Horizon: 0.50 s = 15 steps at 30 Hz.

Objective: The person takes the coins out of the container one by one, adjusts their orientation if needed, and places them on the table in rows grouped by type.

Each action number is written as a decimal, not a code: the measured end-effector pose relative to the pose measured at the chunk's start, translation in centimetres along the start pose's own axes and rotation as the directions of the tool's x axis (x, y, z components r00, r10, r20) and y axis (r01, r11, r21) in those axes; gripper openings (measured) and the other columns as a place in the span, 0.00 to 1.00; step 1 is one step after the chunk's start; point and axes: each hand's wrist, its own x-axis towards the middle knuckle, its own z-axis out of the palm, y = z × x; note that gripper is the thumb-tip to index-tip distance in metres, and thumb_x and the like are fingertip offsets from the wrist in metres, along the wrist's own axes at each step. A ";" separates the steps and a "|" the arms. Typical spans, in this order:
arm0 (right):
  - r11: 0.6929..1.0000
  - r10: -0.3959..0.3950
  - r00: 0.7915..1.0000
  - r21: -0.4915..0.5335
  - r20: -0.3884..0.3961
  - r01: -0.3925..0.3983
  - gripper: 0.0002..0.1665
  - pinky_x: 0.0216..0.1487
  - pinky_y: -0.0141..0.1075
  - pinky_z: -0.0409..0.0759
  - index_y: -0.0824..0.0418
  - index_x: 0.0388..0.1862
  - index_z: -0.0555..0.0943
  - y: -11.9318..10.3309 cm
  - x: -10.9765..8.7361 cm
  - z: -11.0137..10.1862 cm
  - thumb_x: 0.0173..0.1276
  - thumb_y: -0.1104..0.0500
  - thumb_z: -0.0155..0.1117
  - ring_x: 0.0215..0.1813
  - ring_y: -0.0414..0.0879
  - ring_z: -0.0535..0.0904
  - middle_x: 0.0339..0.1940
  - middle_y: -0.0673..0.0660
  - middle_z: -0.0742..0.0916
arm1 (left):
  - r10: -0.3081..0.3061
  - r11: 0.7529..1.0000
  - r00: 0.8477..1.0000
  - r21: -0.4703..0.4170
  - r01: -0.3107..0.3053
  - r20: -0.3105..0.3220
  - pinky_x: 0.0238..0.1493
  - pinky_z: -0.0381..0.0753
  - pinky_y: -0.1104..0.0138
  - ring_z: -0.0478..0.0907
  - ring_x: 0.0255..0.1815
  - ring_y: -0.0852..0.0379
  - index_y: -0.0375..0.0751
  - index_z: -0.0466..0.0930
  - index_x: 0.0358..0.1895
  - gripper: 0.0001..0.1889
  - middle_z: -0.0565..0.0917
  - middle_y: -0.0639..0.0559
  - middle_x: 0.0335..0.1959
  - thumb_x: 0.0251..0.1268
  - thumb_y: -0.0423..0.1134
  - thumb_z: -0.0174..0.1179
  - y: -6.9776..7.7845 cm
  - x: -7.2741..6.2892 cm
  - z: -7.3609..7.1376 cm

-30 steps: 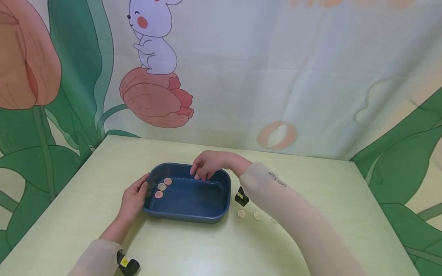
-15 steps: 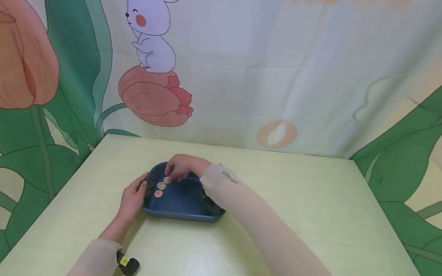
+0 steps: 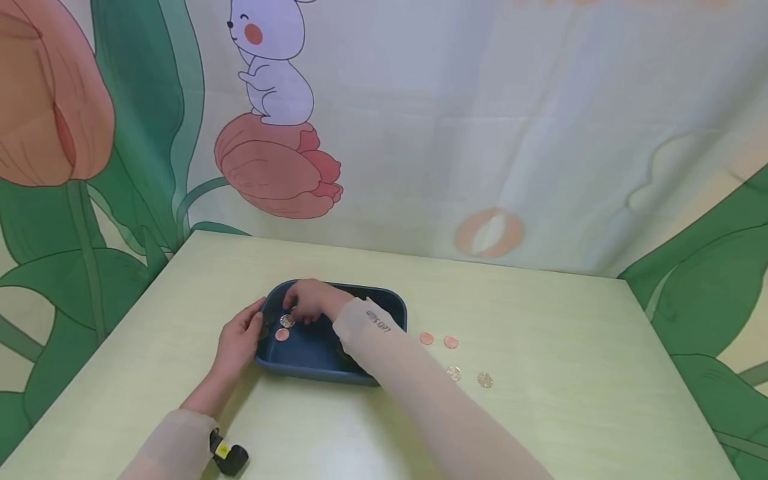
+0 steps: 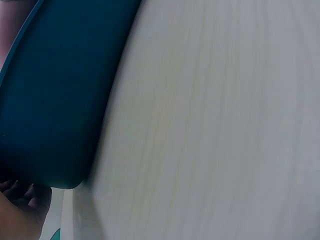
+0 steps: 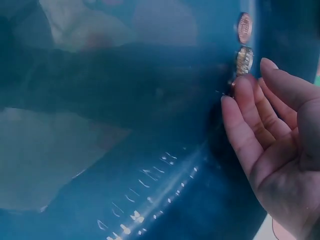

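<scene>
A dark blue rectangular tray (image 3: 327, 375) stands on the table. My left hand (image 3: 238, 341) grips its left end, thumb at the rim; part of that hand (image 4: 22, 210) shows at the tray's corner in the left wrist view. Inside the tray, my right hand (image 3: 313, 301) reaches down at the left end. In the right wrist view, its fingertips (image 5: 227, 102) are right at a mostly hidden coin (image 5: 231, 87), with the thumb apart from them. Beside it lie a silvery-gold coin (image 3: 287, 321) and a copper coin (image 3: 282, 334).
Right of the tray, two copper coins (image 3: 451, 341) lie on the pale table (image 3: 576, 333). Two silvery coins (image 3: 485, 379) lie nearer the front. A printed curtain (image 3: 384, 153) hangs behind the table. The right sleeve (image 3: 414, 360) crosses over the tray's right part.
My right hand has moved left from the tray's far rim to the coins at its left end, now covering the farthest one. Table coins on the right have come into view. The left hand keeps its hold.
</scene>
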 end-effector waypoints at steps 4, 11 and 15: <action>1.000 -0.011 1.000 -0.029 -0.010 0.011 0.20 0.33 0.29 0.81 0.61 0.62 0.82 0.3 0.6 0.9 0.74 0.59 0.65 0.33 0.42 0.82 0.50 0.60 0.89 | 0.008 1.000 1.000 -0.016 -0.008 -0.007 0.58 0.83 0.71 0.81 0.64 0.36 0.35 0.66 0.76 0.24 0.73 0.32 0.72 0.84 0.36 0.41 -0.1 0.0 0.0; 0.997 -0.031 0.999 -0.073 -0.041 0.028 0.14 0.32 0.28 0.76 0.62 0.53 0.84 0.4 1.3 1.6 0.71 0.61 0.68 0.32 0.41 0.80 0.45 0.57 0.88 | 0.015 1.000 1.000 -0.012 -0.015 -0.008 0.53 0.79 0.78 0.81 0.63 0.36 0.36 0.66 0.76 0.24 0.73 0.33 0.72 0.84 0.37 0.41 -0.3 0.1 0.0; 0.987 -0.067 0.996 -0.151 -0.066 0.057 0.12 0.38 0.29 0.77 0.61 0.51 0.85 0.5 1.8 1.8 0.70 0.61 0.69 0.35 0.42 0.79 0.44 0.56 0.89 | 0.006 1.000 1.000 -0.014 -0.006 -0.005 0.64 0.79 0.65 0.79 0.66 0.36 0.36 0.66 0.77 0.24 0.72 0.34 0.73 0.84 0.38 0.41 -0.3 0.1 0.0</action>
